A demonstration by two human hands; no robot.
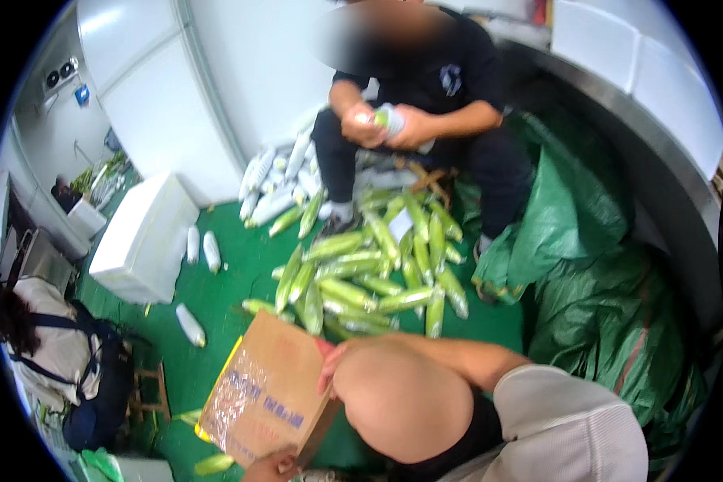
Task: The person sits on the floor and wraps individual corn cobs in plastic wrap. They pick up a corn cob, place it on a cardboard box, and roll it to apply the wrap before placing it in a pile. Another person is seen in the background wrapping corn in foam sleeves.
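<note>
A brown cardboard box (pixel 277 385), printed with writing and partly covered by shiny clear film, is tilted over the floor in front of me. My right hand (pixel 330 369) grips its right edge beside my bare knee. At the bottom of the view, my left hand (pixel 274 467) holds the box's lower edge; part of that hand is cut off. Beyond the box lies a pile of green corn cobs (pixel 349 277), many in clear wrap. More pieces in white foam-net sleeves (pixel 277 181) are heaped by the wall.
A co-worker (pixel 410 90) sits opposite, holding a net-sleeved piece in both hands. A white foam box (pixel 144 238) stands left, near loose sleeved pieces (pixel 190 325). Another person (pixel 60 349) is at far left by a small wooden stool (pixel 150 391). Large green woven sacks (pixel 608 325) lie right.
</note>
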